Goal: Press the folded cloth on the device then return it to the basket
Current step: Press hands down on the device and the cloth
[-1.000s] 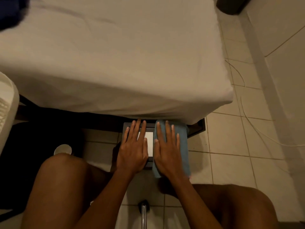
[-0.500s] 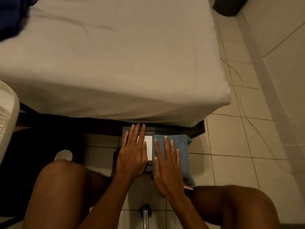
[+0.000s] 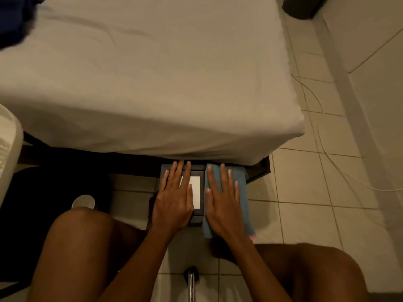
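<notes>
Nearest the camera, at 6 o'clock, a chrome post (image 3: pixel 191 284) rises between the person's two bare knees (image 3: pixel 80 232), over the tiled floor (image 3: pixel 305 214). Just beyond, both hands lie flat and open, fingers straight, gripping nothing. The left hand (image 3: pixel 174 199) rests palm-down on the device (image 3: pixel 199 212), a dark flat box on the floor with a lit white panel (image 3: pixel 196 192) showing beside the fingers. The right hand (image 3: pixel 222 205) presses palm-down on the folded cloth (image 3: pixel 241 188), a blue strip lying along the device's right edge, at about 3 o'clock from the panel. How much of the cloth sits on the device and how much on the tiles cannot be told.

The cloth looks light, soft and limp, probably towelling, so it should give under the palm and is unlikely to slip on its own. It would likely sag and open if lifted by one corner. A pinch across the folded thickness at mid-length, or both hands at the ends, should keep the fold. A pink bit (image 3: pixel 252 237) peeks out at its near right end.

At 9 o'clock from the hands a small white cup (image 3: pixel 83 201) sits on the floor. Farther left, a white slatted rim (image 3: pixel 11 147) may be the basket. Directly beyond the device, at 12 o'clock, the bed (image 3: pixel 152 83) overhangs it, limiting room to lift. A thin cable (image 3: pixel 327 153) trails across the tiles at 2 o'clock.
</notes>
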Available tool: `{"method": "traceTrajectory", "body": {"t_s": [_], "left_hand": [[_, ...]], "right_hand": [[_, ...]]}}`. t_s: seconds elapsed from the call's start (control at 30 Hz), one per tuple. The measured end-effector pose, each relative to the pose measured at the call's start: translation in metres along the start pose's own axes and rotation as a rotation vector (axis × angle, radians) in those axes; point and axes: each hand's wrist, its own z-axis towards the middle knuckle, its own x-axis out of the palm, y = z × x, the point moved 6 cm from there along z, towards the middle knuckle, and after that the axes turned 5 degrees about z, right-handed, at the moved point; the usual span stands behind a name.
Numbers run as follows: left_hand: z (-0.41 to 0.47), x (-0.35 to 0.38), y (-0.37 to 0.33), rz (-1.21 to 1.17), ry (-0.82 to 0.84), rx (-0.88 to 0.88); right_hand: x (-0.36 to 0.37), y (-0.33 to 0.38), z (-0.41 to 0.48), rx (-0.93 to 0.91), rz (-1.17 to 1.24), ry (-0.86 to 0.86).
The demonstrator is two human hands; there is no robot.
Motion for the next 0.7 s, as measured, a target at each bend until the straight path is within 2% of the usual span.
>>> {"method": "traceTrajectory", "body": {"t_s": [0.17,0.33,0.7], "left_hand": [[0.0,0.001,0.0,-0.012,0.011,0.0],[-0.001,0.001,0.0,0.005,0.007,0.003],[0.0,0.002,0.001,0.002,0.019,-0.002]], "right_hand": [[0.011,0.003,-0.033,0.08,-0.041,-0.068],[0.004,-0.001,-0.005,0.045,0.014,0.003],[0.0,-0.006,-0.021,-0.008,0.062,-0.08]]}}
